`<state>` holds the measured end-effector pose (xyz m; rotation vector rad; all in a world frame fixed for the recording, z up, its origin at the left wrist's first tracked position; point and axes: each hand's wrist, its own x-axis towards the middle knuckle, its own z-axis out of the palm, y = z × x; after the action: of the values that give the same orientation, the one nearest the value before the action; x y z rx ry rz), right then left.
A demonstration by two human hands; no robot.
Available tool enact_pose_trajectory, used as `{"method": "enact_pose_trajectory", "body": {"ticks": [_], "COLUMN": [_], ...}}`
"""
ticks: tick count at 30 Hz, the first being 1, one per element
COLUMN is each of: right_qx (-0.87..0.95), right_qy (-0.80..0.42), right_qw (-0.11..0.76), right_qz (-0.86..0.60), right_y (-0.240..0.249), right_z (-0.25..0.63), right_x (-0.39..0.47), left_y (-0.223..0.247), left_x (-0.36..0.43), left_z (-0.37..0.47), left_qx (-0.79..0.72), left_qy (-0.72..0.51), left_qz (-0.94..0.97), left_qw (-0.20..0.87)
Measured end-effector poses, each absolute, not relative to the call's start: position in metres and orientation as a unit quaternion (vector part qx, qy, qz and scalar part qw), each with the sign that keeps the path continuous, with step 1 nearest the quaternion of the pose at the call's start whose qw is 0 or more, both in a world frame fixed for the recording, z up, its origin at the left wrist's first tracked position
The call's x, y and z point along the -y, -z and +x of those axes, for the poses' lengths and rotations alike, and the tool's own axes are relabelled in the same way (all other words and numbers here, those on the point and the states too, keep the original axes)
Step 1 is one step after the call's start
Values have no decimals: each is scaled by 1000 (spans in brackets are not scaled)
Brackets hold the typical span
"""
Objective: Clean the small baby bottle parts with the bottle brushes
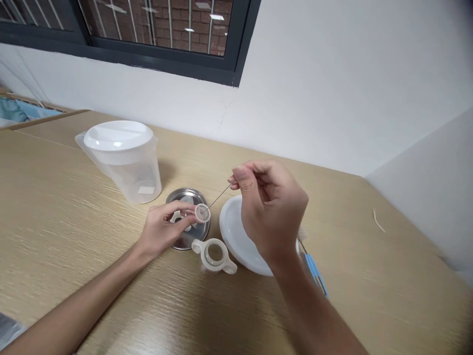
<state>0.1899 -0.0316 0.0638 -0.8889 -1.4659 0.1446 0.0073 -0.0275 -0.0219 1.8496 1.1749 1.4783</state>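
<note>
My left hand [167, 226] pinches a small round translucent piece [202, 213] by its edge, its ringed face turned toward me. My right hand [271, 202] is closed, with a thin wire-like rod [221, 193] between thumb and fingers. The rod's lower end meets the middle of the round piece; whether it goes inside, I cannot tell. Beneath my left hand lies a round metal dish [185, 242] holding several small pale parts, partly covered by the fingers. Just in front of it stands a clear cup with a two-handled white ring [214, 255], open at the top.
A white plate or shallow bowl [236, 236] sits under my right hand, partly hidden. Past my right wrist lies a blue-handled brush [316, 273]. A lidded translucent pitcher [127, 162] stands at back left. A thin pale strip [378, 221] lies far right, near the wall.
</note>
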Motion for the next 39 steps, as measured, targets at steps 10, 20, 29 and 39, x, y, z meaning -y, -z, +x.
{"method": "enact_pose_trajectory", "body": {"ticks": [10, 20, 29, 39], "right_qx": [654, 703, 749, 651], "right_qy": [-131, -105, -50, -98], "right_qw": [634, 581, 538, 624], "right_qz": [-391, -396, -384, -421], "right_y": [-47, -39, -29, -57], "right_z": [181, 173, 169, 194], "right_x": [25, 29, 27, 24], "left_y": [21, 22, 14, 19], "left_x": [29, 25, 26, 23], "left_z": [6, 4, 3, 7], "left_qx": [-434, -448, -438, -417], "left_qy": [-562, -580, -588, -562], "left_qz": [656, 627, 626, 643], "left_qw": [255, 264, 267, 312]}}
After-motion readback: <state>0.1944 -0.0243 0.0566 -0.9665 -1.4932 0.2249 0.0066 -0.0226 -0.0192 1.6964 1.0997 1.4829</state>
